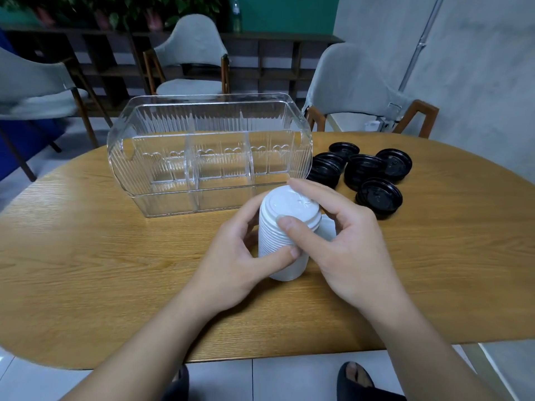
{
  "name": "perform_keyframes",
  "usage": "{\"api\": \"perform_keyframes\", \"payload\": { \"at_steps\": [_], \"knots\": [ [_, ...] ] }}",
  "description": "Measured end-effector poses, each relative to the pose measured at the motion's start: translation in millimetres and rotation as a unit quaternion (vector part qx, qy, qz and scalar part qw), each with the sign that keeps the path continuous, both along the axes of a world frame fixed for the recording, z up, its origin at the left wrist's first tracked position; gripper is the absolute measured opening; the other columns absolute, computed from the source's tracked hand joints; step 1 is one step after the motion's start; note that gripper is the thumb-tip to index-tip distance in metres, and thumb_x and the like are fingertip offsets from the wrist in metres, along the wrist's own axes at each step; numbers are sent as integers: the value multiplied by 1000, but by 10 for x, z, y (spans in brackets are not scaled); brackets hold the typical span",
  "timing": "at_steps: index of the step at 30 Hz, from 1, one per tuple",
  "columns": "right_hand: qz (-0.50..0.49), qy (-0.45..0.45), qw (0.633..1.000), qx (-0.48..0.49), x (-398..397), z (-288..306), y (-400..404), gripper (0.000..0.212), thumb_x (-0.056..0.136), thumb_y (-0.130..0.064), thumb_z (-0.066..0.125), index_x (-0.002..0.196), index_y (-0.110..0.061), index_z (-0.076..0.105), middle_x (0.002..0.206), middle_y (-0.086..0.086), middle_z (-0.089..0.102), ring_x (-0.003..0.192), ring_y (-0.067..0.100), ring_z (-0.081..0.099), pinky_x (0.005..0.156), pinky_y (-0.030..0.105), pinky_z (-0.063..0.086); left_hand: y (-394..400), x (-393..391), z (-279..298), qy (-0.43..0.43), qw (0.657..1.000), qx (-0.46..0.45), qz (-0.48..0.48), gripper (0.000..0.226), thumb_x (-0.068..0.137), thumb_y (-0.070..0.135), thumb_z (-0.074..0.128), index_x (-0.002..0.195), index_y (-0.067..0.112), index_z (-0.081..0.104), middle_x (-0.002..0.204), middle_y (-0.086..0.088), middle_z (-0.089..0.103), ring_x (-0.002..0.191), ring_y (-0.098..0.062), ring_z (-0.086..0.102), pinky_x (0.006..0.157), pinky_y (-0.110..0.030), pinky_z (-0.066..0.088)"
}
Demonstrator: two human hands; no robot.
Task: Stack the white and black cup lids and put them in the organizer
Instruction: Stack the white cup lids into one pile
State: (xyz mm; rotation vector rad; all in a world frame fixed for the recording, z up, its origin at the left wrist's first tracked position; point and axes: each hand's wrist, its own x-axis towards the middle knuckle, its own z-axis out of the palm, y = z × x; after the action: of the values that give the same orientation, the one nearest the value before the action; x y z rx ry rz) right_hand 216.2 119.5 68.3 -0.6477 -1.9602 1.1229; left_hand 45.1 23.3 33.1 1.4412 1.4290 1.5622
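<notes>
A tall stack of white lids [285, 227] stands upright near the middle of the table, just in front of the organizer [208, 157], a clear ribbed box with three compartments and its lid tipped back. The black lids [367, 172] lie in several short stacks to the organizer's right.

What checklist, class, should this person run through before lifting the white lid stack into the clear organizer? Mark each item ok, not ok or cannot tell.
1. Left hand grips white lid stack: ok.
2. Right hand steadies the top lid: ok.
3. White lids aligned: ok on the visible side.
4. Organizer compartments empty: ok.
5. Black lids gathered into one stack: not ok, several piles.
6. All white lids collected: cannot tell.
</notes>
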Motion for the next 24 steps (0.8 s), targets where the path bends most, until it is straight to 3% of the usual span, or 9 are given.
{"api": "perform_keyframes", "payload": {
  "at_steps": [10,14,16,18,21,22,24],
  "knots": [
    [3,28,999,-43,-24,-67,-26,65,94,-30,88,154,-29,63,148,-16,69,142,8,62,120,44,50,0,76,1,9,999,20,47,70,92,12,90,154,20,59,147,4,73,141,-24,67,117,-45,54],
    [-6,23,999,-34,61,-59,45,74,92,-44,83,159,-27,56,151,-21,65,144,2,58,123,40,46,48,-31,-55,20,997,16,79,70,94,15,91,155,17,58,150,1,70,143,-25,65,121,-50,51],
    [-55,-31,998,18,149,-45,106,63,93,-51,80,150,-31,64,145,-22,67,140,0,59,120,34,47,73,-108,-86,32,994,10,101,73,94,26,93,156,21,57,153,2,67,146,-24,62,122,-54,49],
    [-103,-101,987,70,242,-60,170,53,94,-49,81,143,-32,70,136,-23,69,134,-5,59,114,18,44,85,-161,-95,51,991,4,125,74,93,38,93,157,27,57,155,6,65,148,-22,59,122,-54,50],
    [-136,-169,973,80,341,-157,276,44,92,-43,85,133,-30,75,123,-24,71,121,-10,60,100,3,39,94,-164,-92,55,988,2,144,72,93,40,91,156,29,57,152,14,66,147,-12,60,121,-50,51],
    [-137,-185,970,83,363,-196,301,40,91,-42,86,129,-30,77,120,-24,71,118,-9,61,101,7,42,93,-154,-87,52,988,2,149,72,92,41,89,156,29,56,151,17,67,146,-9,60,121,-49,51],
    [-132,-218,962,102,397,-263,335,37,89,-44,88,123,-30,79,120,-24,71,118,-2,63,110,27,47,97,-137,-85,45,987,4,155,73,92,41,86,157,28,54,152,19,66,146,-7,60,122,-47,51]
  ]
}}
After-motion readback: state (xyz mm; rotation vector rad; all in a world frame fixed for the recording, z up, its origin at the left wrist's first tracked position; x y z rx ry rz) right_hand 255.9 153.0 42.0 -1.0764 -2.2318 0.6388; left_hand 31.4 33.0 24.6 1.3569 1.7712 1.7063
